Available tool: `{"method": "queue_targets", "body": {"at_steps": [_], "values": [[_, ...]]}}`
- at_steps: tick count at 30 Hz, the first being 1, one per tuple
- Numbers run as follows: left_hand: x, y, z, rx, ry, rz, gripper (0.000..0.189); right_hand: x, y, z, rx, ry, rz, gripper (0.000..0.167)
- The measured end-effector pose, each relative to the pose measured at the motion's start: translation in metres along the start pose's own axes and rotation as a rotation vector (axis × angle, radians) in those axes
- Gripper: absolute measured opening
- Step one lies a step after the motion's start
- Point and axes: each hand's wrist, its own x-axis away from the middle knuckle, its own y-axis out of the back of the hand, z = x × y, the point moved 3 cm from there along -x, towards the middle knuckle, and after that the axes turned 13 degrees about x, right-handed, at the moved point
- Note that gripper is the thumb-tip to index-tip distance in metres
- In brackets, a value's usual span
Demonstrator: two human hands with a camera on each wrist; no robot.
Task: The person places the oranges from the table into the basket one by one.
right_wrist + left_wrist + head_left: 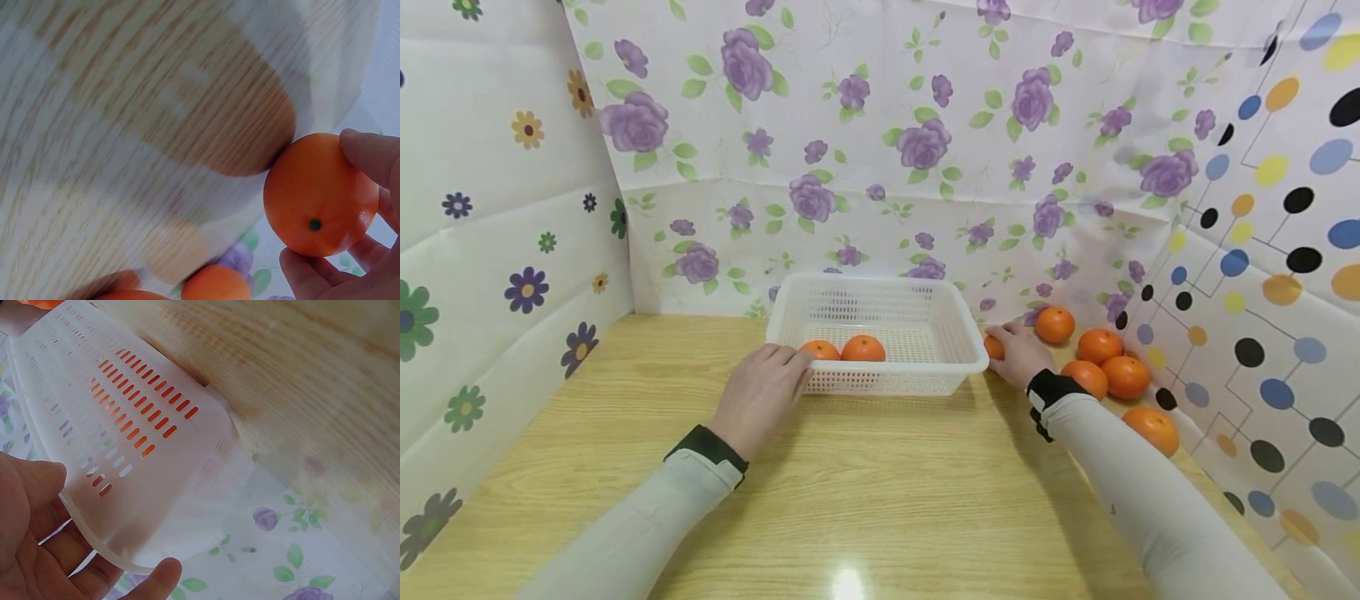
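L hand grips tub, prob. to steady it; R hand pinches 1 orange, prob. so it won't roll.

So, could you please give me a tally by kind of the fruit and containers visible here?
Oranges: 8 (2 in the white basket, 1 in the right hand, 5 others on the table)
Baskets: 1
Total: 9 visible

The wood-grain bench has a purple-rose sheet along its back edge, a daisy sheet left, a dotted sheet right, glare toward the front.
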Motion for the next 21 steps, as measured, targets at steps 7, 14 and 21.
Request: {"method": "queue_targets", "body": {"at_steps": [7,14,21], "values": [[0.0003,-0.0007,0.0015,0.009,-0.004,-0.007,0.027,0.0025,0.0015,0.0037,-0.01,0.001,0.003,0.063],[0.0,-0.0022,0.0019,0.013,-0.003,-0.003,0.027,0.0031,0.0002,0.0005,-0.027,0.018,0.007,0.062],[0.0005,-0.0011,0.0016,0.016,-0.006,-0.012,0.027,0.0067,0.0056,0.0022,-0.056,0.014,-0.018,0.066]]}}
